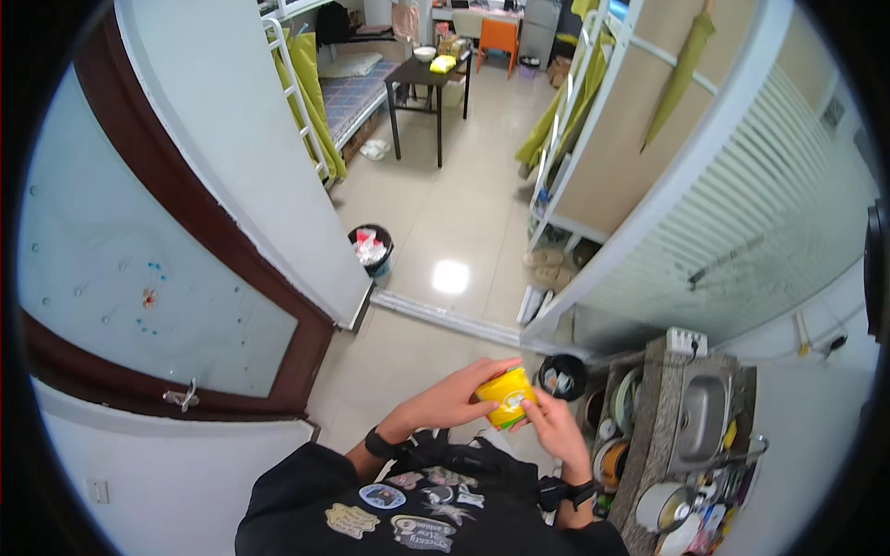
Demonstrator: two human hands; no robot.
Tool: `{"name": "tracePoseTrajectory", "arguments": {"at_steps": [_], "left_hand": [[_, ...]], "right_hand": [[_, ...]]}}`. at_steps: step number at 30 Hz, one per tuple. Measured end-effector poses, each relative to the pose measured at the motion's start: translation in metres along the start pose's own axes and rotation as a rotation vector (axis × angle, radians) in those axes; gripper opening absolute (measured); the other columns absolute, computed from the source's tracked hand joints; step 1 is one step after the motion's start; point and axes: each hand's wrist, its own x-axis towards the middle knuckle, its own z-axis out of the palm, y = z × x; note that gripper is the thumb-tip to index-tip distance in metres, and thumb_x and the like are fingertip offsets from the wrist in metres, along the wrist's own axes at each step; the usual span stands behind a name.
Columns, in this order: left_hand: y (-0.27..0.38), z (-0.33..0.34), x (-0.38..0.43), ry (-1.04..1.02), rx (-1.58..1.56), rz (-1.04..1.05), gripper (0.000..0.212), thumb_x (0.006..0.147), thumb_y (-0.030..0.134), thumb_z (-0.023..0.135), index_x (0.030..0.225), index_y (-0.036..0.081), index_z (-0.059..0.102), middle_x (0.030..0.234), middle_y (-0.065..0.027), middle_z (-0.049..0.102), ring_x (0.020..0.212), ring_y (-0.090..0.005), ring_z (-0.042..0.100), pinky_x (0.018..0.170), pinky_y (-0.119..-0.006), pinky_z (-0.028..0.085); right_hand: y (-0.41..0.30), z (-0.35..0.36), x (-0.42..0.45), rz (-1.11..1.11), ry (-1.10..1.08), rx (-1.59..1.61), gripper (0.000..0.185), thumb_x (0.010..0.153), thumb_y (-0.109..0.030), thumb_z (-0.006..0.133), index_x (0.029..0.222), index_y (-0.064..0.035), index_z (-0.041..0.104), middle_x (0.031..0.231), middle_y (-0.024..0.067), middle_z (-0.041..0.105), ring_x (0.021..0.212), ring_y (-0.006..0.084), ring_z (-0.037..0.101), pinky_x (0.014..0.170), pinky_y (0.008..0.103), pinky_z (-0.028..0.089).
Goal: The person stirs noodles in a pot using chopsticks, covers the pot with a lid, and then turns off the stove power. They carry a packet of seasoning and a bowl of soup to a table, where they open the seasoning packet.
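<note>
A small yellow soft packet with a green edge [506,397] is held in front of my body. My left hand [452,396] grips it from the left, fingers over the top and thumb on its front. From the right, my right hand [554,424] holds its side, with the thumb near a white mark on the front. Both hands touch the packet. Whether it is sealed or torn, I cannot tell.
A black trash bin [562,377] stands just beyond my right hand. To the right is a stone counter [650,417] with a steel sink [702,417] and a pot [660,507]. A door [313,354] is at left. Ahead lie a floor sill [445,318], another bin [372,250] and a dark table [417,73].
</note>
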Motion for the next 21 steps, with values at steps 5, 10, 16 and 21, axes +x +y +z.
{"name": "tracePoseTrajectory", "arguments": {"at_steps": [5,10,16,21], "left_hand": [[-0.023,-0.061,0.042,0.034,0.112,-0.036,0.066,0.087,0.013,0.06,0.148,0.013,0.033,0.118,-0.0172,0.049,0.109,-0.0332,0.052,0.096,-0.038,0.042],[-0.062,-0.126,0.12,0.069,0.175,0.01,0.055,0.086,0.012,0.063,0.137,0.008,0.042,0.121,-0.017,0.051,0.111,-0.0317,0.054,0.094,-0.037,0.044],[-0.064,-0.227,0.238,0.156,0.084,-0.149,0.052,0.085,0.01,0.066,0.132,0.007,0.044,0.116,-0.017,0.058,0.103,-0.0327,0.06,0.089,-0.037,0.048],[-0.061,-0.319,0.314,0.248,0.105,-0.218,0.05,0.087,0.006,0.067,0.132,0.008,0.046,0.118,-0.0116,0.058,0.101,-0.022,0.062,0.089,-0.033,0.05]], "right_hand": [[-0.02,-0.012,0.088,0.093,-0.081,-0.17,0.024,0.101,-0.011,0.045,0.121,0.0024,0.049,0.071,0.0079,0.064,0.058,0.0136,0.063,0.053,0.0263,0.049],[-0.013,-0.042,0.192,0.049,0.026,-0.172,0.03,0.098,-0.009,0.05,0.127,-0.0024,0.044,0.065,0.0058,0.06,0.053,0.0118,0.058,0.049,0.0257,0.043],[-0.007,-0.096,0.349,-0.065,0.127,0.14,0.03,0.092,-0.002,0.06,0.12,-0.0013,0.05,0.08,0.01,0.066,0.057,0.0109,0.06,0.049,0.0239,0.047],[-0.053,-0.136,0.476,-0.156,0.095,0.079,0.027,0.09,0.002,0.062,0.116,0.0004,0.057,0.079,0.009,0.065,0.061,0.009,0.061,0.052,0.0243,0.05]]}}
